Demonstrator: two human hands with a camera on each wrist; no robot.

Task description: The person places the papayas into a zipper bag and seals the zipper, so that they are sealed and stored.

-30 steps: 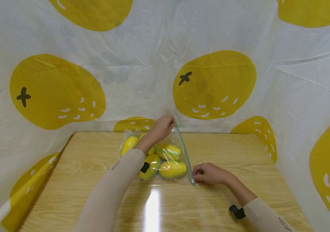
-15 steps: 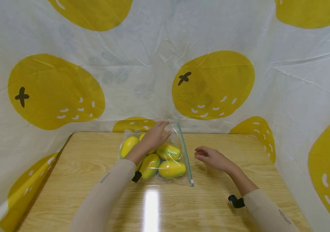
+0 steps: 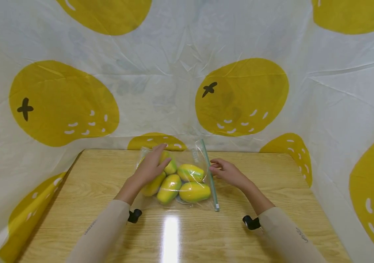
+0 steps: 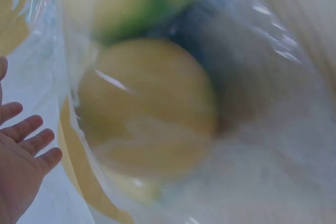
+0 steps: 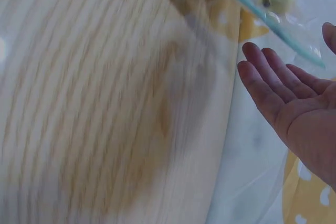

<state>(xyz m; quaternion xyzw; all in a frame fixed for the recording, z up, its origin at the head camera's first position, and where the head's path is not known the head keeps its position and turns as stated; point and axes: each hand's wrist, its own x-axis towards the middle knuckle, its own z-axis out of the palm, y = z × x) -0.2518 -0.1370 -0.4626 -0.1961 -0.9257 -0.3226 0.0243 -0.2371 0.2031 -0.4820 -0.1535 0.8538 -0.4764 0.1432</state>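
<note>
A clear zip bag lies on the table with several oval yellow-green fruits, like mangoes, inside. Its green zip strip runs along the right side, closed by the look of it, with a small white slider at the near end. Over the bag's left part is my left hand, fingers extended and thumb apart, hiding some fruit. In the left wrist view that hand shows spread fingers beside the plastic. My right hand has its fingertips right at the zip strip; its fingers look relaxed in the right wrist view.
The wooden table ends at a white cloth printed with large yellow fruit, which hangs behind and along both sides. A black wrist camera sits on the right wrist, and another on the left.
My left hand has let go of the zip strip's far end and moved left over the fruits. My right hand has left the near end and moved up to the strip's middle.
</note>
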